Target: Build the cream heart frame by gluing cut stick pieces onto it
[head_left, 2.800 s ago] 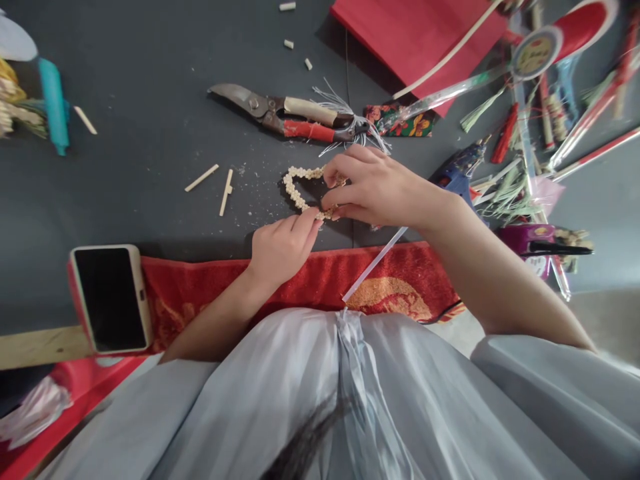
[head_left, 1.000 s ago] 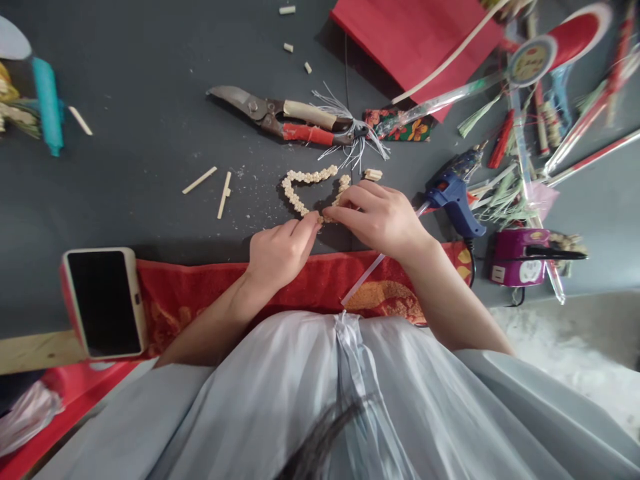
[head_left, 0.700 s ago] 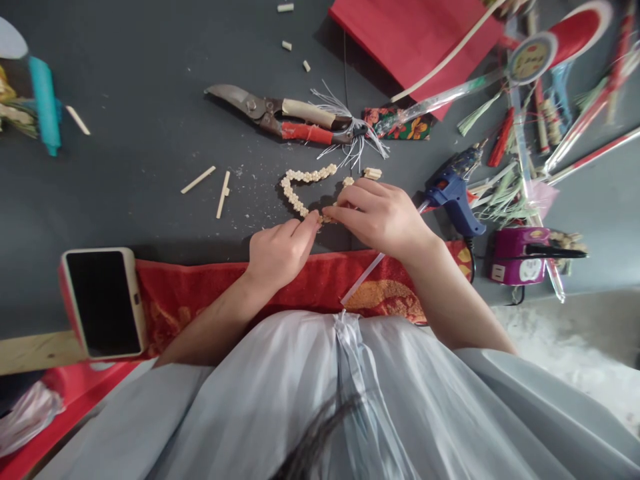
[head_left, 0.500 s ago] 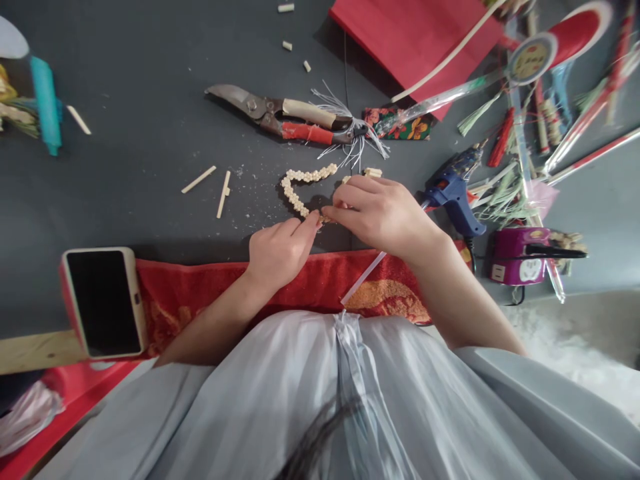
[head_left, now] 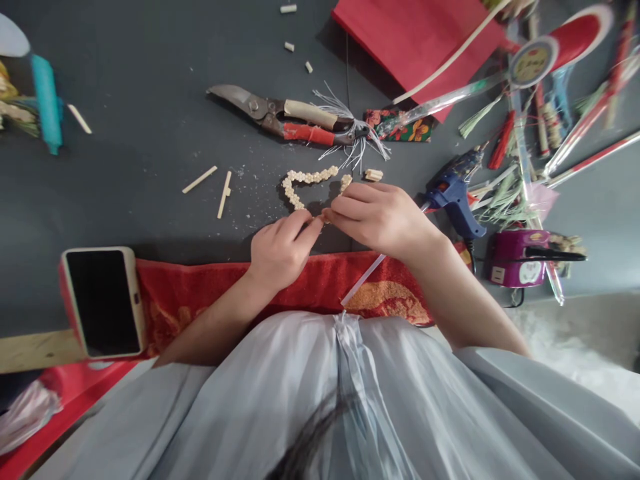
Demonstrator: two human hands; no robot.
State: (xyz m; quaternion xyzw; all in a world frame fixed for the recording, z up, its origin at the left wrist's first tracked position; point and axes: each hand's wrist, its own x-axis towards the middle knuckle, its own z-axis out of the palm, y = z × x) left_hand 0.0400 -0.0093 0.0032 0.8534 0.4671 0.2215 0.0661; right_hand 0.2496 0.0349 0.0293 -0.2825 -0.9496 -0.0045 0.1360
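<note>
A knobbly cream-coloured beaded strand (head_left: pixel 291 192) lies bent on the dark table, its left side curving round like half a heart. Its lower part runs in between my fingers. My left hand (head_left: pixel 281 250) pinches it from the left, thumb and forefinger together. From the right, my right hand (head_left: pixel 383 217) pinches at nearly the same spot, its fingertips touching those of the left. Another short piece of the strand shows just above the right knuckles. Fingers hide the gripped part. A small bundle of cream sticks (head_left: pixel 373 175) lies just beyond the right hand.
Pruning shears (head_left: pixel 295 120) lie beyond the strand. A blue glue gun (head_left: pixel 456 193) and a purple power socket block (head_left: pixel 520 258) stand to the right. A phone (head_left: pixel 104 301) lies at left by a red towel (head_left: pixel 200 283). Thin cut sticks (head_left: pixel 224 195) are scattered about.
My fingertips have shifted slightly on the strand, and the left thumb has moved a little right. The right hand has lowered slightly, uncovering more of the strand's short piece.
</note>
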